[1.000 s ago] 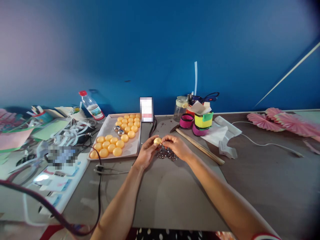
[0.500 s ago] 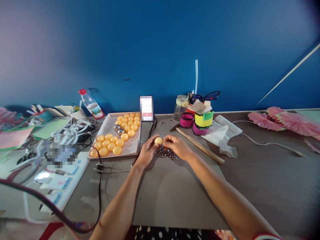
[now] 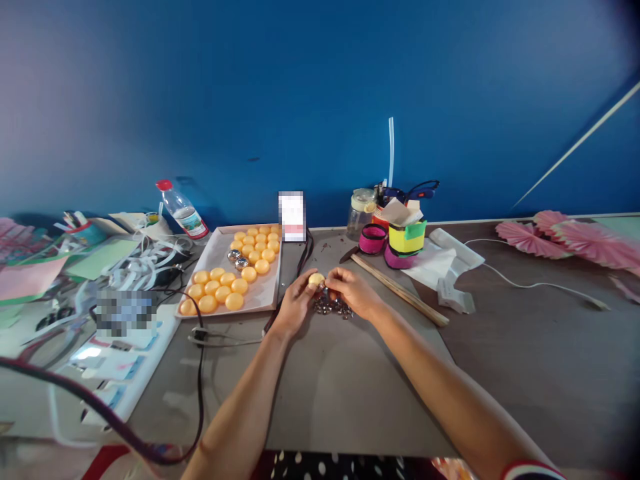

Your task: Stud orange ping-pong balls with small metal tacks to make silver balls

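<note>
My left hand [image 3: 296, 301] is closed around a yellow ball [image 3: 316, 279] and holds it up over the desk. My right hand [image 3: 354, 292] meets the ball from the right, thumb and fingers pinched together. Whatever is between those fingertips is too small to make out. Below both hands lies a small heap of dark, shiny gem-like pieces [image 3: 334, 305]. A shallow white tray [image 3: 219, 249] on the left carries several more yellow balls [image 3: 235, 302] in rows. Two silvery, glittering balls [image 3: 241, 262] sit among them.
A hammer [image 3: 400, 291] lies right of my hands, behind it a lidded jar [image 3: 361, 215] and a yellow-and-magenta holder [image 3: 406, 240]. A bottle [image 3: 187, 217] leans behind the tray. Dark cable [image 3: 200, 373] crosses the left side. Pink paper fans [image 3: 580, 243] lie far right.
Both hands stay in nearly the same place over the gem-like pieces. The ball and the right fingertips have shifted only slightly.
</note>
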Action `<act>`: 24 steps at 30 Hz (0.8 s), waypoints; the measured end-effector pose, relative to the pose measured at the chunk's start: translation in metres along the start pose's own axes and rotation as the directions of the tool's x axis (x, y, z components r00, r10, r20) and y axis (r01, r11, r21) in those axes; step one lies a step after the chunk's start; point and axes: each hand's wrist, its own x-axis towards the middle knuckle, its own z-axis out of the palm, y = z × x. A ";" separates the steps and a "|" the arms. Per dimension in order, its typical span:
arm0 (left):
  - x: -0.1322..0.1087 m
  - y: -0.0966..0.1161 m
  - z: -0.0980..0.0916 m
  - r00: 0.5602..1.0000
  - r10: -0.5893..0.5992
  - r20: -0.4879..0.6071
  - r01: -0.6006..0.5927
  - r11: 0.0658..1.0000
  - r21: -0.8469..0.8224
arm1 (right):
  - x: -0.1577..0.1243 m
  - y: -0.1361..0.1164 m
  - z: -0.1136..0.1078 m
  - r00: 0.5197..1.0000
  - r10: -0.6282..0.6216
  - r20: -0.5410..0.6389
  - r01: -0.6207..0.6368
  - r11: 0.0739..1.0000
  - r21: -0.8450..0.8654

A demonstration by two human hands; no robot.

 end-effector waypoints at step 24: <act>0.004 0.007 0.002 0.994 -0.100 -0.052 0.080 0.950 -0.302 | 0.003 0.013 -0.005 0.931 -0.361 0.059 0.241 0.483 -0.842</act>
